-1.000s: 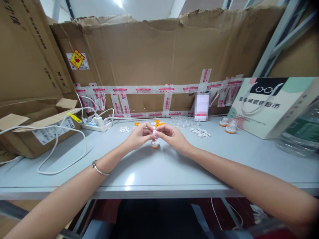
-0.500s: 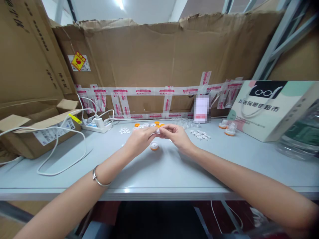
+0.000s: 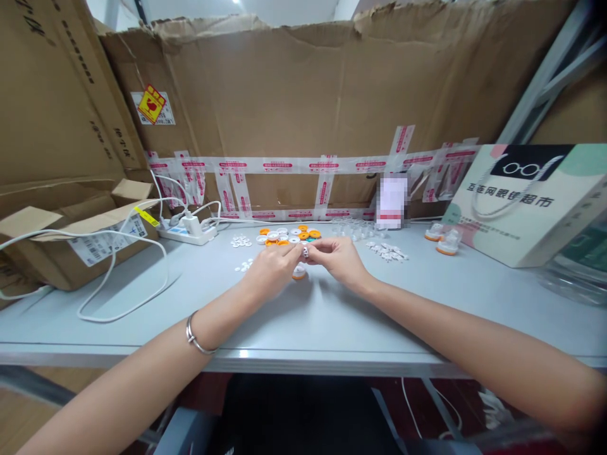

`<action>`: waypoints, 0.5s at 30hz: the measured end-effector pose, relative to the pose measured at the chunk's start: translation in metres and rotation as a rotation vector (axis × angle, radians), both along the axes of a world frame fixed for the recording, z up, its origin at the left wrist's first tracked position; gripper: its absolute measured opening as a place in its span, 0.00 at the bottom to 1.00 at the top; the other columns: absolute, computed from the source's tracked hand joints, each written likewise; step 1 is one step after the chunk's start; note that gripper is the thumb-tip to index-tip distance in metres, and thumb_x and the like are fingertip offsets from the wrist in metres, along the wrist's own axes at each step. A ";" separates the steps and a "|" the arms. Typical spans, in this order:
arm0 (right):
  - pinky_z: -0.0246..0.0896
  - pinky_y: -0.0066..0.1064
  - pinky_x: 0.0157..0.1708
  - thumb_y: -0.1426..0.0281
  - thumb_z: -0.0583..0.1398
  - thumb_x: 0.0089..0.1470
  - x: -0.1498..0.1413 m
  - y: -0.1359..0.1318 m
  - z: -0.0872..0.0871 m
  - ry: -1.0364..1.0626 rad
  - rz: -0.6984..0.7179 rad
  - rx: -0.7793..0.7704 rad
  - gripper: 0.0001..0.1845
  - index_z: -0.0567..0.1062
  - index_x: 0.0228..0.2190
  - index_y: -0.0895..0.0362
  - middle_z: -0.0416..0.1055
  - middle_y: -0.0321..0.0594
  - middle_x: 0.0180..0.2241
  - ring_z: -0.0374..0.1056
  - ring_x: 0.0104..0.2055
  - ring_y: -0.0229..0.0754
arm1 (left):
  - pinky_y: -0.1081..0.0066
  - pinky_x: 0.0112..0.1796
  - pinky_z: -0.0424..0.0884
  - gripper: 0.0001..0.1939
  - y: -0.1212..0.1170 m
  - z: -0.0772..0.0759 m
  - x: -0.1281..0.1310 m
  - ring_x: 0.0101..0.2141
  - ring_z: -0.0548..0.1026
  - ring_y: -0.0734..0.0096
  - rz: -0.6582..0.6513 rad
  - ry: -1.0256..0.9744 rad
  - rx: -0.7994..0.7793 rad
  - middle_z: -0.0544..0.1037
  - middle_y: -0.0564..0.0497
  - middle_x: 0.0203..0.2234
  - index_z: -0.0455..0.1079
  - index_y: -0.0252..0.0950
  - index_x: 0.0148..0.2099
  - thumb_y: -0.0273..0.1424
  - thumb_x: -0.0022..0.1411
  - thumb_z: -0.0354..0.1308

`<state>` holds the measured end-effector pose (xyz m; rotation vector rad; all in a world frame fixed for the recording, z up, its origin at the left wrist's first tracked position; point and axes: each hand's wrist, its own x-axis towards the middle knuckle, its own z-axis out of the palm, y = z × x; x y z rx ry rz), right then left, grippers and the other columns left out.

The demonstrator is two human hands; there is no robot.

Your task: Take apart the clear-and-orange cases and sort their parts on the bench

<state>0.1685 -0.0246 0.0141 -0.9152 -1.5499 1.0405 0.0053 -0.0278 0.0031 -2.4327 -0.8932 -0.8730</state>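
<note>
Between my fingertips is a small white plastic part [image 3: 305, 251] with dark gaps in it. My left hand [image 3: 275, 268] pinches it from the left, and my right hand [image 3: 337, 258] from the right; both are closed, partly hiding it. Just below the fingers an orange-rimmed white round cap [image 3: 299, 273] rests on the table [image 3: 327, 322]. Behind my hands lie several orange and white round caps [image 3: 310, 234]. Small white pieces [image 3: 244, 265] are scattered left of my left hand, and a pile of white pieces [image 3: 387, 251] lies to the right of my right hand.
Clear plastic cups [image 3: 353, 229] stand along the back. Assembled clear-and-orange pieces [image 3: 448, 241] sit beside a paper bag [image 3: 515, 208] at right. A power strip [image 3: 190, 232], loose white cable [image 3: 165, 265] and open cardboard box [image 3: 80, 246] occupy the left. Tall cardboard [image 3: 284, 95] closes off the back.
The view has tilted and shifted slightly. My hands stay together with the white part pinched between them, and now sit closer over the single cap, covering more of it.
</note>
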 end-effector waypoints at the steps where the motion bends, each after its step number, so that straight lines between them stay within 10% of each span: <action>1: 0.69 0.34 0.36 0.67 0.63 0.40 0.000 0.001 -0.001 0.013 0.000 -0.011 0.10 0.78 0.27 0.60 0.76 0.39 0.26 0.71 0.30 0.40 | 0.69 0.35 0.70 0.08 0.000 -0.001 0.000 0.36 0.75 0.66 -0.001 0.000 0.002 0.77 0.46 0.33 0.65 0.33 0.42 0.25 0.61 0.48; 15: 0.68 0.32 0.36 0.70 0.63 0.43 0.002 0.003 0.008 0.111 0.080 -0.286 0.05 0.73 0.25 0.59 0.74 0.38 0.24 0.71 0.28 0.36 | 0.74 0.34 0.70 0.09 0.003 0.004 0.002 0.32 0.76 0.72 -0.115 -0.308 -0.126 0.78 0.49 0.34 0.69 0.36 0.43 0.29 0.60 0.51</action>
